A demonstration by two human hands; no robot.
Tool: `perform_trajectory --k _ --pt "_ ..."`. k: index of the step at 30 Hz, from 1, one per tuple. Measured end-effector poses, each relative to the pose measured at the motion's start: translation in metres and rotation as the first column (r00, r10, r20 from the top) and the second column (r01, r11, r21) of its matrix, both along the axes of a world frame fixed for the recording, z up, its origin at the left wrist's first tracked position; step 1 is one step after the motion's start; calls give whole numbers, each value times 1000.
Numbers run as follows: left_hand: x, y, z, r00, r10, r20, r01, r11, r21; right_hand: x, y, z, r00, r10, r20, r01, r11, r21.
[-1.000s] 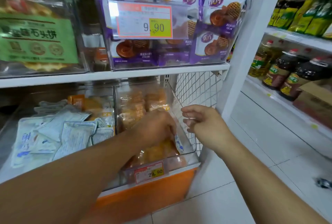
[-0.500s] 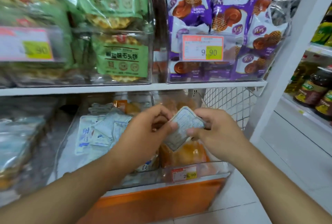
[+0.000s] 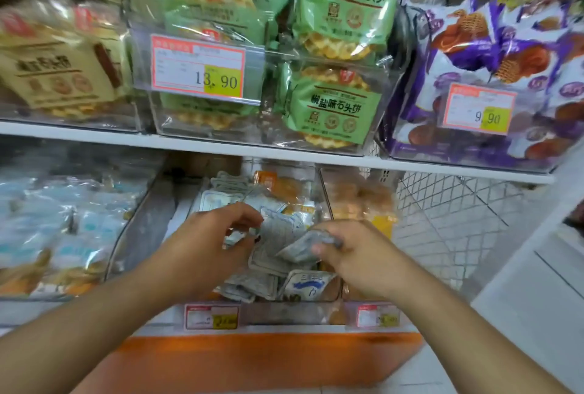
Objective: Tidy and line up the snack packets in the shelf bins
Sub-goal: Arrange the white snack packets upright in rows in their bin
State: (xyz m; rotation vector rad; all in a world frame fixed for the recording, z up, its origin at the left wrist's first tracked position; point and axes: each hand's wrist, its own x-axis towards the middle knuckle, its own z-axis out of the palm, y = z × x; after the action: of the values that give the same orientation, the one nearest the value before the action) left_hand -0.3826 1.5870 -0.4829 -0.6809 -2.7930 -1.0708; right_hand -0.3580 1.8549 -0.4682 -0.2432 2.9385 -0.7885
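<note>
The fingers of the right hand (image 3: 354, 254) are curled and pinch the corner of a small white packet (image 3: 300, 249), which is a bit blurred. The fingers of the left hand (image 3: 218, 238) are bent over the pile of white packets (image 3: 271, 264); the fingertips touch the packets, but I cannot tell if they really grasp one. Both hands are above the same clear bin (image 3: 284, 310) on the lower shelf, and the held packet is over this bin, just between the two hands.

In the bin the white packets lie in disorder, some flat and some tilted. At the back of the bin there are a few orange packets (image 3: 286, 186). A price tag (image 3: 211, 317) is fixed on the front of the bin.

To the right stands another clear bin with golden pastries (image 3: 360, 200), and beside it a white wire grid (image 3: 448, 213). To the left, a bin holds pale blue packets (image 3: 60, 235).

On the upper shelf (image 3: 221, 147) there are green waffle packets (image 3: 341, 14) in a clear bin with a tag showing 13.90 (image 3: 198, 67). Purple snack bags (image 3: 493, 46) are to the right of them, and beige packets (image 3: 53, 68) to the left.
</note>
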Motion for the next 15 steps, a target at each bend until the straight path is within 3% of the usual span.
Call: perform_trajectory --k 4,8,15 --pt "-2 -6 -1 999 -37 -11 35 994 -101 -8 2 5 995 34 93 -48 988 148" --pt "-6 0 -4 997 -71 3 71 991 -110 -2 -7 5 985 107 137 -151 920 361" --pt "-14 20 -15 992 -117 48 121 987 -102 9 -22 -8 968 198 153 -243 883 402"
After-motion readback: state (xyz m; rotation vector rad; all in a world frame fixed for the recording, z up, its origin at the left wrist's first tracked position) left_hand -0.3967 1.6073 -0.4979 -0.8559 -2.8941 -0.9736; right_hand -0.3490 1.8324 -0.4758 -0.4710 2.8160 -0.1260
